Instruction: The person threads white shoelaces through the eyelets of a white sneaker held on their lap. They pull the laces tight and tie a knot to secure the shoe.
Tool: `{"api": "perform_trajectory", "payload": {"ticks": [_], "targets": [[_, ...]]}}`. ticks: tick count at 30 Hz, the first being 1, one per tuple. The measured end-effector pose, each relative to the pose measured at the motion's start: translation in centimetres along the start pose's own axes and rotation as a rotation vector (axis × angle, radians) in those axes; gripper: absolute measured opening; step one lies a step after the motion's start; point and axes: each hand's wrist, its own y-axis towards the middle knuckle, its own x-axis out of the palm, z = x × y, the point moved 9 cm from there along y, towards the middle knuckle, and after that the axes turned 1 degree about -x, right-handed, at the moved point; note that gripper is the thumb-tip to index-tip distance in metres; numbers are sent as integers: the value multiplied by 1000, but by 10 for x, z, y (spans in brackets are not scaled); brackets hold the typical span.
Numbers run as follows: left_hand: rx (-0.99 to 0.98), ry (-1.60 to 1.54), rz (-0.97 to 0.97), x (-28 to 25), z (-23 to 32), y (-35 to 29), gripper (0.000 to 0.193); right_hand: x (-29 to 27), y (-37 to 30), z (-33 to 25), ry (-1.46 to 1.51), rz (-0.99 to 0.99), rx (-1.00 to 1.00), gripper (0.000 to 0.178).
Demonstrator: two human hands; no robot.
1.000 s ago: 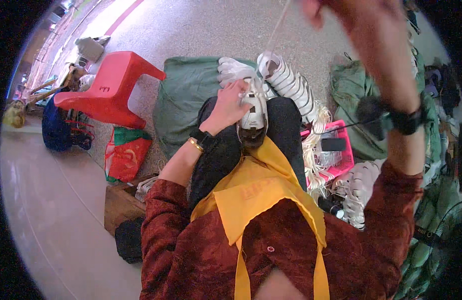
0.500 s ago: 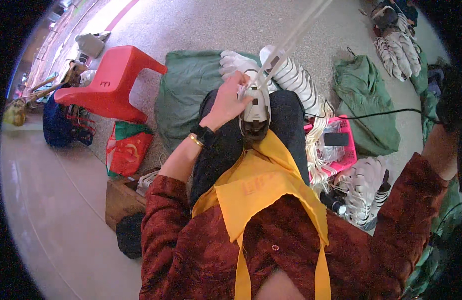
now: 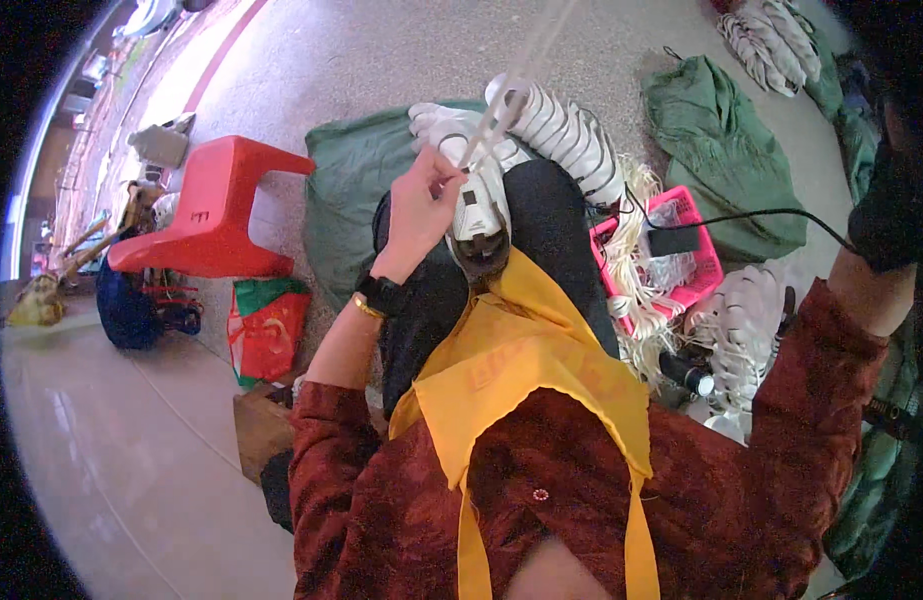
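A white-and-grey sneaker (image 3: 478,215) with a dark heel opening rests between my thighs, heel toward me. My left hand (image 3: 426,205) is at its left side, thumb and fingers pinched together on a pale shoelace by the eyelets. Blurred pale lace strands (image 3: 511,100) stretch up and away from the shoe toward the top edge. My right arm (image 3: 821,360) reaches far out to the right. A black band (image 3: 881,225) shows at its wrist, and the hand beyond fades into the dark rim, so its fingers cannot be made out.
Rows of white shoes (image 3: 571,135) lie on a green cloth (image 3: 341,190) ahead. Right of my knee are a pink basket (image 3: 709,235) with pale laces and a black cable (image 3: 771,212). A red stool (image 3: 216,200) stands left; a green sack (image 3: 726,150) lies right.
The whole view has shifted slightly. My left hand stays pinched at the shoe's lacing. The pale strands still stretch upward, and my right arm remains out to the right.
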Motion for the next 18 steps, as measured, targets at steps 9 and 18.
{"api": "perform_trajectory", "payload": {"ticks": [9, 18], "targets": [[49, -64, -45, 8, 27, -6, 16, -32, -28, 22, 15, 104, 87, 33], [-6, -176, -15, -2, 34, -18, 24, -8, -20, -7, 146, 274, 36, 39]]}}
